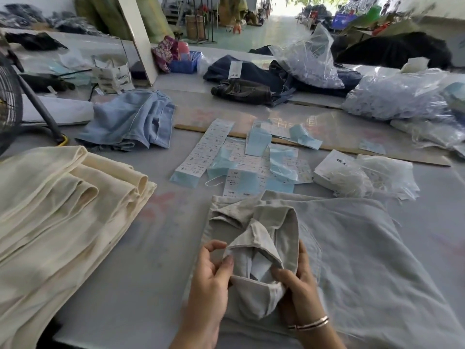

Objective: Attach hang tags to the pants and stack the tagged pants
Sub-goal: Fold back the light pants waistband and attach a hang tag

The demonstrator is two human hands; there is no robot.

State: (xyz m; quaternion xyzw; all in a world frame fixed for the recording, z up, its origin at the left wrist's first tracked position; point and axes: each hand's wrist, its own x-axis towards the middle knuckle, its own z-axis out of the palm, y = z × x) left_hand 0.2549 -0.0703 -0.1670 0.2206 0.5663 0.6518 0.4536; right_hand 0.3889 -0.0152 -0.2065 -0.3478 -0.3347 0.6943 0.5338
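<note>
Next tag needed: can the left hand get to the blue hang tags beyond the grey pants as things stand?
Probably not at once: the left hand pinches the grey pants waistband, like the right hand. Once released, nothing blocks the blue hang tags.

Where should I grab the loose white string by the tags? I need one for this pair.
Pinch the white string at its curved loop, coming from above on the near side. It lies flat on the table, its loop poking clear of the blue hang tags.

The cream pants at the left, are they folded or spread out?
Folded. The cream pants lie in stacked layers, with several rounded fold edges showing at their far end.
</note>
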